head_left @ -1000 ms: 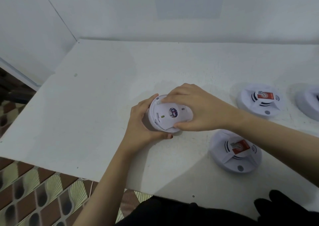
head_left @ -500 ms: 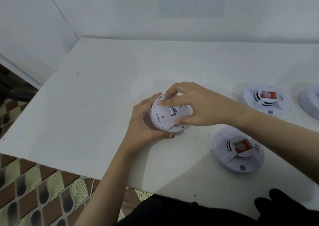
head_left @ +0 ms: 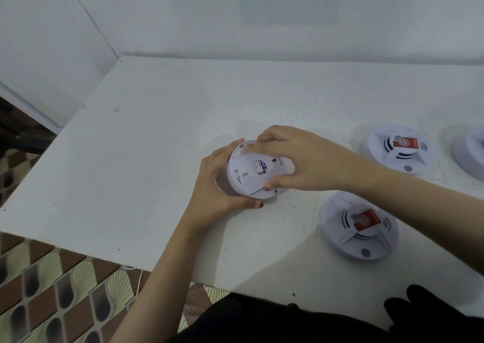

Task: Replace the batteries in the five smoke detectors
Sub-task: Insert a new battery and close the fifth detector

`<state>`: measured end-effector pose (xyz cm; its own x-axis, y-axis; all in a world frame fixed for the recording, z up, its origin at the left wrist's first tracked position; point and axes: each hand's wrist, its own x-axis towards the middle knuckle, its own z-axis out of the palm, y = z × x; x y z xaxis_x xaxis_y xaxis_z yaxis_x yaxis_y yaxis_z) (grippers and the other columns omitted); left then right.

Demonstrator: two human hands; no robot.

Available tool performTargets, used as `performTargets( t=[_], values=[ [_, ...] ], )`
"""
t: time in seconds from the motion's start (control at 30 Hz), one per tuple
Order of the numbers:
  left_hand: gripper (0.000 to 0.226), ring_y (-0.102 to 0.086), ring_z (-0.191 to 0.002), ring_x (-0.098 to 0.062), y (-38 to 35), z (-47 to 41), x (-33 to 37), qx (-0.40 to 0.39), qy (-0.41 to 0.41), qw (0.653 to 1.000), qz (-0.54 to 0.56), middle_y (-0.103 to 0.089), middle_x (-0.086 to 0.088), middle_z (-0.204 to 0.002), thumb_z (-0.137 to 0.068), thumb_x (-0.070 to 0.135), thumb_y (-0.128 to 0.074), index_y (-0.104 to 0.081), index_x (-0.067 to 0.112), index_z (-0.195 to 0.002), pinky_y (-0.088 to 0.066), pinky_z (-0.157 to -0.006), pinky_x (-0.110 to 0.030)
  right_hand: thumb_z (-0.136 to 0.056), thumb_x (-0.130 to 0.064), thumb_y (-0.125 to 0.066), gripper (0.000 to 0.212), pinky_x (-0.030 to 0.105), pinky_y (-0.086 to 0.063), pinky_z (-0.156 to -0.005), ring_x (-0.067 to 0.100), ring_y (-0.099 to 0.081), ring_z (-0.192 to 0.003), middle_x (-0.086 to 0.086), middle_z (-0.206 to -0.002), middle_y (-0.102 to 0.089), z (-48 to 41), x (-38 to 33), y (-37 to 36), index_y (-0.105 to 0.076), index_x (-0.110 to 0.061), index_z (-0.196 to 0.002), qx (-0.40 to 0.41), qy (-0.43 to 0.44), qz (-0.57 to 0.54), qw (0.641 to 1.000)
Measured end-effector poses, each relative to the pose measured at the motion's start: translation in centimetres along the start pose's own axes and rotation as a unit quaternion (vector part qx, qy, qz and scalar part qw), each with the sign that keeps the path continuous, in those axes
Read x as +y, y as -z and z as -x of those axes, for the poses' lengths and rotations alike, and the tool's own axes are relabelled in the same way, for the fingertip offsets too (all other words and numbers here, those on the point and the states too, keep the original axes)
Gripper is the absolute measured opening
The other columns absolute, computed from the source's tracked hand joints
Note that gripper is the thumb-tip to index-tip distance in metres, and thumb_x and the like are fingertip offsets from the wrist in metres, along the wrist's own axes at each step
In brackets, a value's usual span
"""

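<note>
— Detector [head_left: 247,179], where?
— Over the table's [head_left: 157,164] middle, tilted, back facing up.
— Fingers [head_left: 262,147]?
— Left hand [head_left: 216,185] curls them round its rim; right hand [head_left: 303,159] clamps them on its top edge.

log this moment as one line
left hand: grips detector rim | right hand: grips its upper face | table: two more detectors, red battery on each | right edge: another detector, cut off
</note>
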<state>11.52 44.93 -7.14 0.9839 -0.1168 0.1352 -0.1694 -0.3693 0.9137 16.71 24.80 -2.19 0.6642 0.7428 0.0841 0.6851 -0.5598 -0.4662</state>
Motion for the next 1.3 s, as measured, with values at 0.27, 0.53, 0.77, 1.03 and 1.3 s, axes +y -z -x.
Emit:
performTargets(
  t=[0.27, 0.53, 0.77, 1.03, 1.3],
  values=[
    [0.094, -0.054, -0.116, 0.001, 0.3, -0.2, 0.8, -0.022, -0.022, 0.999, 0.011, -0.061, 0.026, -0.12, -0.041, 0.01, -0.09, -0.057, 0.057, -0.115, -0.043, -0.093, -0.014, -0.068, -0.034, -0.071, 0.057, 0.028, -0.036, -0.085, 0.022, -0.056, -0.098, 0.004, -0.113, -0.062, 0.0, 1.2, 0.2, -0.063, -0.015, -0.121, 0.025, 0.027, 0.026, 0.999],
    [0.091, -0.054, -0.12, -0.009, 0.2, -0.1, 0.9, -0.019, -0.005, 0.999, 0.04, -0.06, 0.017, -0.124, -0.038, 0.022, -0.089, -0.057, 0.05, -0.119, -0.046, -0.098, -0.029, -0.069, -0.032, -0.071, 0.051, 0.028, -0.034, -0.087, 0.021, -0.055, -0.101, 0.006, -0.114, -0.06, -0.2, 1.7, -0.1, -0.067, -0.013, -0.116, 0.019, 0.043, 0.039, 0.998],
    [0.092, -0.056, -0.118, -0.014, 0.0, 0.0, 1.2, -0.013, -0.009, 0.998, 0.058, -0.063, 0.013, -0.121, -0.042, 0.0, -0.091, -0.062, 0.045, -0.117, -0.049, -0.097, -0.038, -0.073, -0.052, -0.061, 0.059, 0.025, -0.035, -0.083, 0.017, -0.055, -0.095, 0.004, -0.11, -0.061, 0.0, 1.1, -0.1, -0.064, -0.016, -0.119, 0.041, 0.044, 0.036, 0.998],
    [0.084, -0.064, -0.103, -0.005, 0.0, 0.3, 2.0, -0.035, 0.03, 0.995, 0.087, -0.068, 0.009, -0.109, -0.048, -0.019, -0.085, -0.061, 0.02, -0.119, -0.052, -0.081, -0.019, -0.07, -0.053, -0.069, 0.054, 0.025, -0.04, -0.078, 0.016, -0.056, -0.086, 0.002, -0.097, -0.061, -0.8, 0.8, 0.0, -0.067, -0.015, -0.108, 0.053, 0.052, 0.032, 0.997],
    [0.083, -0.065, -0.103, -0.005, 0.0, 0.3, 2.2, -0.03, 0.043, 0.995, 0.087, -0.069, 0.01, -0.109, -0.05, -0.016, -0.087, -0.061, 0.024, -0.119, -0.052, -0.082, -0.019, -0.071, -0.055, -0.064, 0.058, 0.034, -0.044, -0.081, 0.02, -0.058, -0.089, 0.003, -0.1, -0.062, -0.7, 1.1, -0.1, -0.065, -0.014, -0.112, 0.048, 0.066, 0.052, 0.995]
  ],
)
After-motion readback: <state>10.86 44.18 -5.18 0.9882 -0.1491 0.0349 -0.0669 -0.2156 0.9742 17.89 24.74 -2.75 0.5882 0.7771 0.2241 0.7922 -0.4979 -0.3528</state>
